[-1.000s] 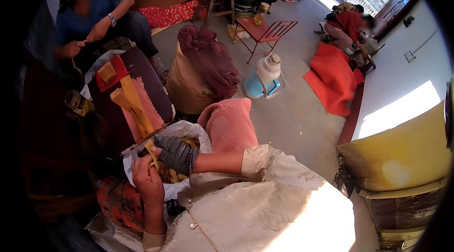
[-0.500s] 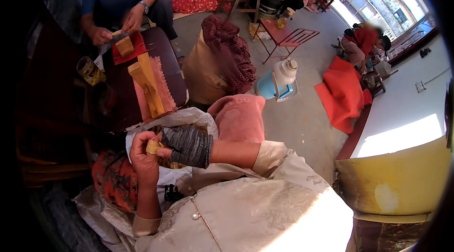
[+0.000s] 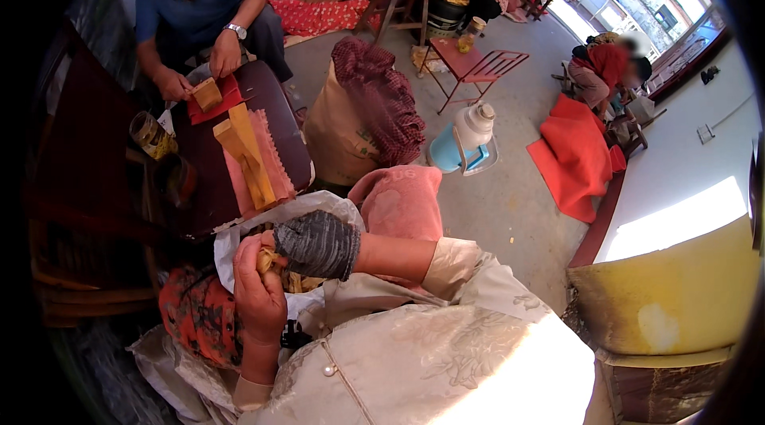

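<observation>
Close together over a white sack (image 3: 225, 243), both my hands work on a small bundle of folded pale-yellow strips (image 3: 267, 259). My left hand (image 3: 258, 288) is bare, its fingers curled round the bundle. My right hand (image 3: 307, 243), in a dark grey knitted covering, presses in from the right; its fingertips are mostly hidden, and they seem to pinch the bundle's upper side. More yellowish-brown pieces (image 3: 300, 282) lie inside the sack under my hands.
A dark table (image 3: 275, 94) ahead holds a wooden block tool (image 3: 245, 155) on pink cloth. Across it a co-worker (image 3: 195, 26) handles a wooden block (image 3: 207, 96) on red cloth. A tan sack (image 3: 339, 134), thermos (image 3: 464, 138) and red chair (image 3: 470, 66) stand to the right.
My left hand has turned and shifted slightly right, its fingers closing further over the bundle. The co-worker's hands have moved lower, beside the wooden block.
</observation>
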Motion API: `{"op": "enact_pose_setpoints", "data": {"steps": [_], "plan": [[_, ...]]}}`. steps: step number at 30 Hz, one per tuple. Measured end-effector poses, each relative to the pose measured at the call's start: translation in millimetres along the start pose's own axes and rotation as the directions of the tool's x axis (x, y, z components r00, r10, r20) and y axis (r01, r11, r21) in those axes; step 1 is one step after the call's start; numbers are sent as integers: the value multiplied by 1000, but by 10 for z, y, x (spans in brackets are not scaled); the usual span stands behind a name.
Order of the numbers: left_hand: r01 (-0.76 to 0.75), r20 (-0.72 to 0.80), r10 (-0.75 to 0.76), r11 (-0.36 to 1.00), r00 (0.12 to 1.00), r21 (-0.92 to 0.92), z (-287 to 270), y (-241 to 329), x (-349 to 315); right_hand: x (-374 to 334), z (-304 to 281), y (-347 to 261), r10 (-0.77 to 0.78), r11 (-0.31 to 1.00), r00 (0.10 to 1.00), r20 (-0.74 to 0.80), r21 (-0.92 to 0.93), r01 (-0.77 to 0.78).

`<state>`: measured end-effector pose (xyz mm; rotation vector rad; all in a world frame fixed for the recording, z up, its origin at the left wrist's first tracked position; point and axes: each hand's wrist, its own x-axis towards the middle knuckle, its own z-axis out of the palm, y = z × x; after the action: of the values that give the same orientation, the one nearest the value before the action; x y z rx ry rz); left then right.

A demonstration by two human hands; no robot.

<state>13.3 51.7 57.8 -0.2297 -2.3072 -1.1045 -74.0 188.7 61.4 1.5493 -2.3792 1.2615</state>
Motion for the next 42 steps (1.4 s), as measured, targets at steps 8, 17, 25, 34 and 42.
{"op": "enact_pose_setpoints", "data": {"steps": [8,17,25,34,42], "plan": [[-84,-107,86,996,991,17,6,-99,116,12,96,31,10,925,987,-161,377,52],[96,-55,-110,971,992,-219,-73,-244,59,-17,74,-42,261,626,956,131,731,-272],[272,37,-273,922,961,-275,14,-154,49,46,112,10,572,514,811,125,715,-473],[484,369,-414,219,832,-847,-121,-230,185,114,113,438,646,86,713,271,903,-421],[1,57,-9,992,998,123,-52,-568,136,138,196,396,710,340,665,233,714,-612]]}}
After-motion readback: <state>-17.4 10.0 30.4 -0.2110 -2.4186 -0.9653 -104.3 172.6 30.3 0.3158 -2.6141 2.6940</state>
